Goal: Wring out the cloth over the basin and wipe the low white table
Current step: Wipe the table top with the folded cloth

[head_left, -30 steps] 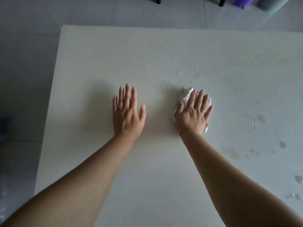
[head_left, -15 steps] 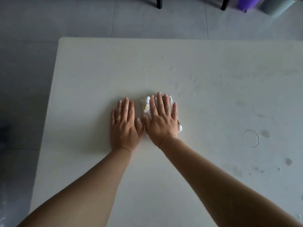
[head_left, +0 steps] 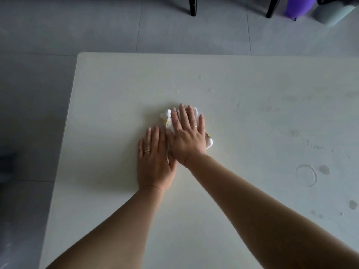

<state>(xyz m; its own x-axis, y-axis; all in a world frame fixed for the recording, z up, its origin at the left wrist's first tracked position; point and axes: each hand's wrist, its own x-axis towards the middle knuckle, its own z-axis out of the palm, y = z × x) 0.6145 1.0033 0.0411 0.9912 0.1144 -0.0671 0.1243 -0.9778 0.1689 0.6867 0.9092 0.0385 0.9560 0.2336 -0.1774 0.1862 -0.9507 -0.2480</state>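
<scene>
Cloth [head_left: 168,119], bunched left of centre on the table [head_left: 252,117], is pressed under the flat-fingered right hand [head_left: 187,135] for wiping; left hand [head_left: 154,162], open, is laid alongside, presumably as brace.

Floor [head_left: 97,26]: big grey tiles with thin lines between them.
Black legs [head_left: 192,6]: two, standing on the floor at the top.
Purple thing [head_left: 297,5]: beside the right leg.
Grey thing [head_left: 334,13]: top right corner.
Light: soft and dim.
</scene>
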